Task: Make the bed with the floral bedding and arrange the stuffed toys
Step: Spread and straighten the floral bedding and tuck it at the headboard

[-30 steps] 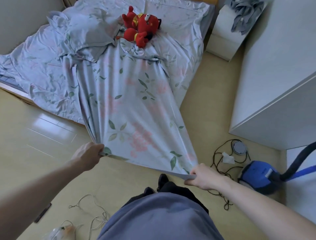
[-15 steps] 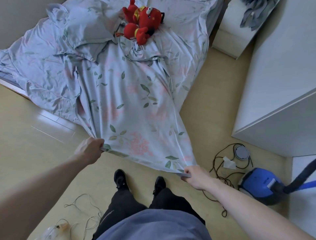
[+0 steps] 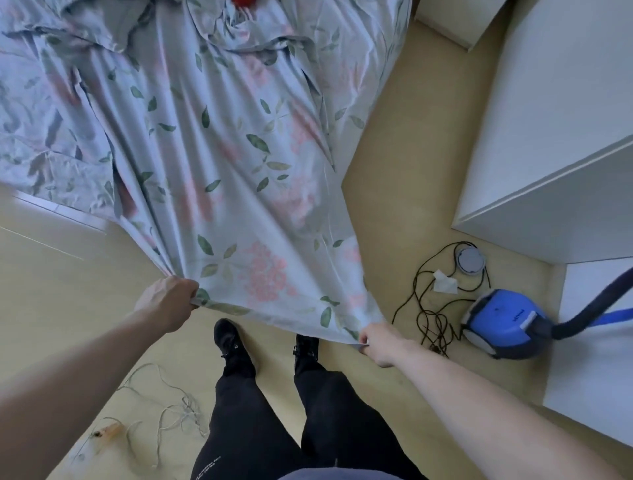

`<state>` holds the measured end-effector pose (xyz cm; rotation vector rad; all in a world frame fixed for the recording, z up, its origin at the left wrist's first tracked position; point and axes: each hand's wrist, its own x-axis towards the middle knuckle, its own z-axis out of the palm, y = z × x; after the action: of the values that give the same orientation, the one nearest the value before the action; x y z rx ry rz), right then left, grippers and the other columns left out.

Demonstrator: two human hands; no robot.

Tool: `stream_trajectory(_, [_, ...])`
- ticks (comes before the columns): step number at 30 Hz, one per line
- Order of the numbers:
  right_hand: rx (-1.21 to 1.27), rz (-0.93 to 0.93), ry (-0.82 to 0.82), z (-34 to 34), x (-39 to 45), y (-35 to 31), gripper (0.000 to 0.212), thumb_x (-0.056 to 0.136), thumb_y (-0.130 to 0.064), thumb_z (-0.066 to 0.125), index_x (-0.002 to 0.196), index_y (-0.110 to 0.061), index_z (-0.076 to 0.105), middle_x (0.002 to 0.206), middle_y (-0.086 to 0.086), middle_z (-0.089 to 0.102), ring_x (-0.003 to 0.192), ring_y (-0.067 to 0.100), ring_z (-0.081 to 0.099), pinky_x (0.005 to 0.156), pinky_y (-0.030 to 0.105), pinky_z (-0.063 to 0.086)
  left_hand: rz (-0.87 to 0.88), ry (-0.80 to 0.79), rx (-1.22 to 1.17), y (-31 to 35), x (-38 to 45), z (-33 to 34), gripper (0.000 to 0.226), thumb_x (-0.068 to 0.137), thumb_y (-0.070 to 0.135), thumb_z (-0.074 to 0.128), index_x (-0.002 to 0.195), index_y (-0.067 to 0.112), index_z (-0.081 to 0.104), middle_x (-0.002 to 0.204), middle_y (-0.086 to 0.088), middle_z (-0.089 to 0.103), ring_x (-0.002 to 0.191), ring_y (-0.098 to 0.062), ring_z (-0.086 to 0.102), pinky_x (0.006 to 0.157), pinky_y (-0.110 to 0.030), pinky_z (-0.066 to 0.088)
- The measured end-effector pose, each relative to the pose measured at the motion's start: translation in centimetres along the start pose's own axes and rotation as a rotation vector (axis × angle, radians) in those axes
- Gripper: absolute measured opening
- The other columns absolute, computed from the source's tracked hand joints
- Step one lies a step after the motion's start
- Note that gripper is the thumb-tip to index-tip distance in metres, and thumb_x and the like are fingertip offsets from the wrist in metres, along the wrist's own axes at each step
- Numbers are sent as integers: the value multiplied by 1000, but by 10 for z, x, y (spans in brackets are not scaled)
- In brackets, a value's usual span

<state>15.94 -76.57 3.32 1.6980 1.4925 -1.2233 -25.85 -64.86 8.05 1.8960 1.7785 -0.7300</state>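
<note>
The left hand point(image 3: 168, 301) and right hand point(image 3: 380, 344) each have a closed grip on a bottom corner of the floral cover point(image 3: 239, 192), stretched off the bed over the floor. It lies rumpled; the toy point(image 3: 243, 2) awaits arranging. Early stage.

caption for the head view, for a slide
Left hand and right hand grip the floral duvet cover's near edge, stretched off the bed beside a blue vacuum cleaner.
</note>
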Motion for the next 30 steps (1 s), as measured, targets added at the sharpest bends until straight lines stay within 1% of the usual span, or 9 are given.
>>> stream_trajectory(4, [-123,62,-61,26,13,-6,12,94,-11,62,97,-20,70,94,1,62,77,21,61,62,28,49,20,4,15,-1,7,13,22,90,22,69,73,18,57,69,0,53,62,-21,52,51,-30,37])
stream_trajectory(6, [-180,71,-81,32,15,-13,32,91,-9,64,121,-20,66,118,4,64,100,26,66,80,33,56,32,23,-7,-4,7,19,21,89,23,70,73,18,58,68,1,52,61,-21,51,50,-29,34])
stream_trajectory(8, [-208,47,-64,33,16,-23,43,90,-9,64,132,-20,61,130,5,60,112,28,63,86,34,54,40,33,-28,-3,5,23,18,89,24,71,75,18,61,69,3,52,64,-23,53,53,-29,36])
stream_trajectory(10, [-175,32,-46,29,18,-38,44,92,-11,61,134,-23,60,134,2,56,114,27,61,83,33,50,45,50,-55,-3,2,26,16,88,20,72,75,19,62,68,6,51,67,-23,54,56,-29,38])
stream_trajectory(14, [-39,7,-21,13,22,-73,48,92,-13,56,137,-28,56,137,-2,53,116,26,60,95,36,52,29,29,-118,-4,2,31,16,88,17,70,75,22,63,69,5,52,68,-24,57,58,-30,42])
stream_trajectory(18, [25,-51,38,-10,23,-121,41,92,-22,59,132,-29,59,134,-3,57,115,25,60,98,40,52,30,-77,-124,-17,0,32,9,90,15,67,83,19,68,85,-3,62,74,-26,60,62,-31,47])
stream_trajectory(19, [39,-65,53,-17,23,-136,40,92,-23,60,132,-28,59,135,-3,57,117,24,59,99,39,51,50,-124,-125,-25,-3,32,4,90,16,67,89,18,70,94,-4,63,78,-26,62,65,-32,51])
stream_trajectory(23, [45,-97,102,-41,24,-183,41,93,-22,59,134,-26,58,139,-1,54,123,24,56,103,36,47,94,-235,-247,-57,-9,42,31,85,19,71,115,23,71,117,5,70,102,-18,67,90,-33,56])
stream_trajectory(30, [63,-118,187,-82,14,-279,38,93,-22,58,130,-26,60,133,2,61,115,26,62,90,33,50,-32,-147,-443,-158,-34,10,23,84,30,70,106,24,74,106,11,72,95,-10,67,86,-24,51])
